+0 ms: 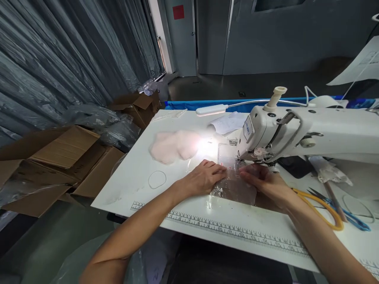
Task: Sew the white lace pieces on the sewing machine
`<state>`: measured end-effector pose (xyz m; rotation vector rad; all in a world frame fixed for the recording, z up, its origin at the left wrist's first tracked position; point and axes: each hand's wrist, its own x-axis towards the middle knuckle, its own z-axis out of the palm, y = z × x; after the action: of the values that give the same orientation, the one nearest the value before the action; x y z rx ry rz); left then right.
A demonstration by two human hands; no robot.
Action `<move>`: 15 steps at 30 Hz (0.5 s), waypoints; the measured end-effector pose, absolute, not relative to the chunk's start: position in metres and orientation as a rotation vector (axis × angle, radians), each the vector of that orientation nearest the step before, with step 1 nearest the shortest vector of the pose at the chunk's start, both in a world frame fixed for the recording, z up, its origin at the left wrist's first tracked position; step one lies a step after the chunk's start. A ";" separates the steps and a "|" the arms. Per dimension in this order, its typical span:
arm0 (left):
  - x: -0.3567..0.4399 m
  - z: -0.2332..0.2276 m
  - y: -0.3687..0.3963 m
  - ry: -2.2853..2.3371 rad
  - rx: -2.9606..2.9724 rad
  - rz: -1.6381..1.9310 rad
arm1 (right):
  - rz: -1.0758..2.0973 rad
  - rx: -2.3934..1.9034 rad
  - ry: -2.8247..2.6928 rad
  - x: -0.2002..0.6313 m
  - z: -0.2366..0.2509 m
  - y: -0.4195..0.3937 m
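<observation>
A thin see-through sheet (241,188) lies on the white table under the needle area of a white sewing machine (266,130). My left hand (205,176) rests at the sheet's left side, fingers bent and close together over its edge. On the other side, my right hand (263,179) pinches the sheet between thumb and fingers, just below the machine head. The right fingertips are partly hidden by the sheet and the machine. Left of the needle, a bright glare falls on the table beside a soft pale pink fabric piece (173,146).
Yellow-handled scissors (319,207) and a blue-handled tool (353,219) lie right of my right forearm. A printed ruler (219,228) runs along the table's front edge. A thin loop (157,179), papers (227,123) and a lamp (211,109) are nearby. Cardboard boxes (65,157) stand left.
</observation>
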<state>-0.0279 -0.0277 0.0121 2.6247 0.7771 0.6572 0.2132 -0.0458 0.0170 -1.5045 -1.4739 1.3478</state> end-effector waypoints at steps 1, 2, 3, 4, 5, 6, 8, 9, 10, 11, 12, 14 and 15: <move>-0.028 0.014 -0.029 0.767 2.608 0.635 | 1.335 -1.484 -1.470 0.213 0.016 -0.046; -0.027 0.015 -0.031 0.760 2.589 0.617 | 1.329 -1.467 -1.460 0.212 0.015 -0.046; -0.025 0.015 -0.034 0.756 2.571 0.607 | 1.337 -1.458 -1.435 0.211 0.015 -0.046; -0.023 0.016 -0.037 0.756 2.556 0.606 | 1.360 -1.453 -1.392 0.211 0.015 -0.046; -0.021 0.016 -0.040 0.758 2.540 0.615 | 1.394 -1.449 -1.335 0.211 0.015 -0.047; -0.019 0.017 -0.043 0.759 2.516 0.636 | 1.435 -1.440 -1.279 0.210 0.015 -0.047; -0.017 0.019 -0.046 0.762 2.433 0.699 | 1.511 -1.413 -1.197 0.209 0.015 -0.047; -0.018 0.021 -0.047 0.769 2.376 0.735 | 1.537 -1.400 -1.171 0.207 0.016 -0.048; -0.019 0.024 -0.046 0.787 2.309 0.765 | 1.560 -1.387 -1.158 0.204 0.017 -0.048; -0.021 0.027 -0.045 0.822 2.230 0.780 | 1.584 -1.372 -1.158 0.201 0.018 -0.048; -0.023 0.030 -0.044 0.870 2.134 0.773 | 1.616 -1.351 -1.166 0.197 0.021 -0.048; -0.028 0.037 -0.042 0.977 1.900 0.705 | 1.734 -1.257 -1.203 0.190 0.026 -0.049; -0.029 0.040 -0.041 1.026 1.783 0.659 | 1.808 -1.185 -1.236 0.187 0.028 -0.049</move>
<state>-0.0294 -0.0410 0.0399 1.7834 1.0265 0.6591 0.1874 -0.0493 0.0279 -1.1848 -1.2356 1.8085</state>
